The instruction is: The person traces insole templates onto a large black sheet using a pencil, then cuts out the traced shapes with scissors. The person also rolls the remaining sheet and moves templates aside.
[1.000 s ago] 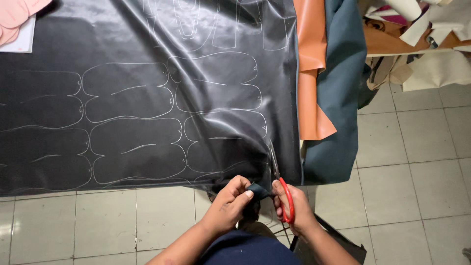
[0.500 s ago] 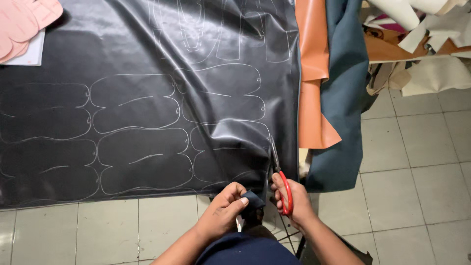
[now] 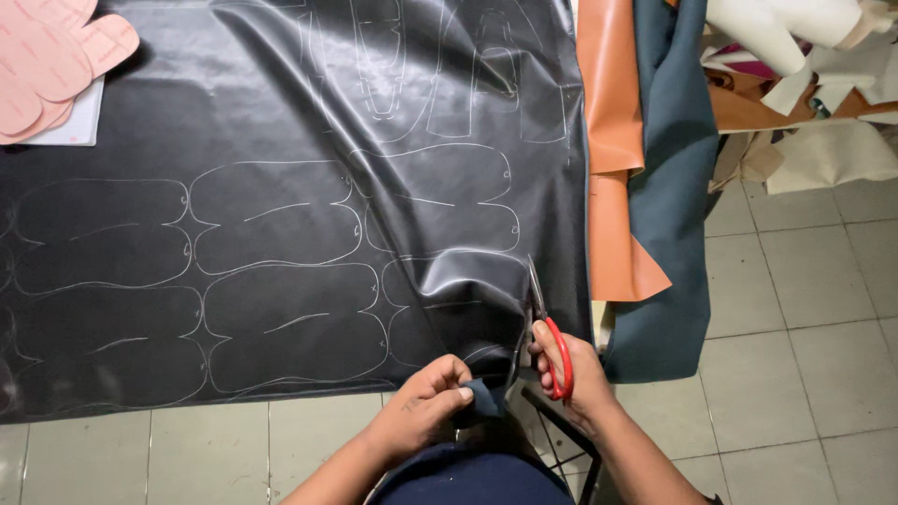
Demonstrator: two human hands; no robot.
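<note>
One black sheet (image 3: 281,187) with chalked outlines across worktop, left hand (image 3: 426,407) pinching its near edge, right hand (image 3: 571,369) clamped on one red-handled scissors (image 3: 547,332), blades in sheet, two hanging sheets at right edge, orange (image 3: 613,140), teal (image 3: 669,187)

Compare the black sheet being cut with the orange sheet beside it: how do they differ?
The black sheet is marked with traced outlines; the orange sheet is unmarked. The black sheet spreads wide, gripped by the left hand; the orange sheet hangs narrow and untouched. Both look like glossy leather-like material.

Left hand (image 3: 432,402) pinched shut, right hand (image 3: 572,369) curled closed, both forearms angled inward
</note>
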